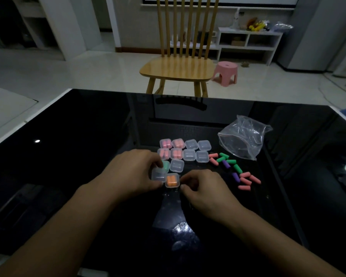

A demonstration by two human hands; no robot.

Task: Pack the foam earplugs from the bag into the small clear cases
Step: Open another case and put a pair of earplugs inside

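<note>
The left hand point(134, 172) pinches the small clear open case point(169, 179) holding orange foam earplugs on the glossy black table point(72, 156). The right hand point(204, 188) curls beside it; whether its fingertips touch is unclear. A green-filled case point(165, 164) is half hidden.

Two hands meet at an open clear case point(172, 180) holding orange earplugs. The left hand point(134, 172) pinches its lid; the right hand point(203, 188) curls just beside it.

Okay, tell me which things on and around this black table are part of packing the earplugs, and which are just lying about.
Part of the job:
- small clear cases
- case with orange earplugs, between left hand and right hand
- loose earplugs
- plastic bag

Just there:
- wooden chair
- pink stool
- white shelf
</note>
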